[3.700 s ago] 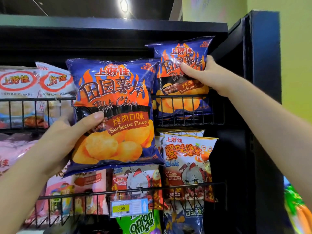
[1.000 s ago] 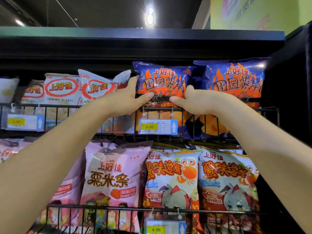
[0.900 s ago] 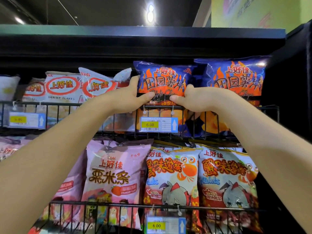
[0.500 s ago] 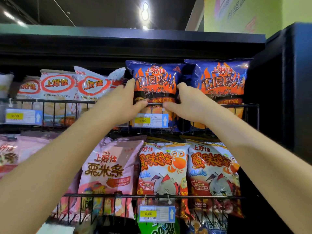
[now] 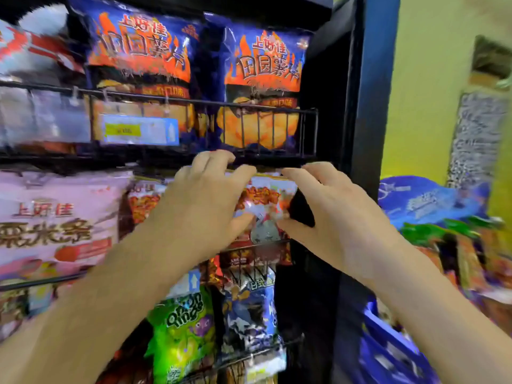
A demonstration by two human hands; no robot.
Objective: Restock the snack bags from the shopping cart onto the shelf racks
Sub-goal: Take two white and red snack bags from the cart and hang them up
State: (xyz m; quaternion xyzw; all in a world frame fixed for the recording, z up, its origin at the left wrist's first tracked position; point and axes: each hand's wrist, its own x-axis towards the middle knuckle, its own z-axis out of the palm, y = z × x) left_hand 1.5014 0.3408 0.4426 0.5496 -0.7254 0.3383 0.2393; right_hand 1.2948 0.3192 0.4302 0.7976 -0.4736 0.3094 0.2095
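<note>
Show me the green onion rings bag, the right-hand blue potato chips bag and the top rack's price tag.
green onion rings bag (image 5: 182,311): head view, on its white lettering.
right-hand blue potato chips bag (image 5: 266,70): head view, on its orange flames.
price tag (image 5: 123,131): head view, on its yellow patch.

Left hand (image 5: 205,200) and right hand (image 5: 332,214) now off the blue chip bag (image 5: 144,51), lower, before the orange snack bag (image 5: 263,196).

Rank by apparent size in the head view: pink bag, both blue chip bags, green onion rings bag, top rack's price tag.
1. Pink bag, left blue chip bag and right blue chip bag: much alike; the pink one is cut by the frame edge, so unranked.
2. Green onion rings bag, partly hidden.
3. Price tag.
</note>
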